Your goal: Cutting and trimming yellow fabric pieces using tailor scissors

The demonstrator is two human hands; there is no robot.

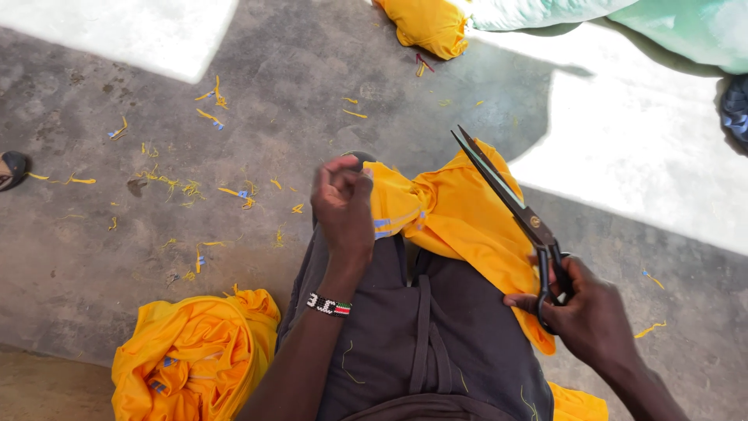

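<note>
Concrete floor (312, 86), yellow garment (460, 214), scissors (510, 204)

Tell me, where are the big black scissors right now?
In the head view, the black scissors are right of centre, gripped by the right hand, blades angled up-left over the yellow garment on the lap.

Matt yellow cloth garment (460, 214), soft and creased; dark metal scissors (510, 203) with a dull sheen on the blades; rough grey concrete floor (257, 86); glossy beaded bracelet (328, 305).
</note>
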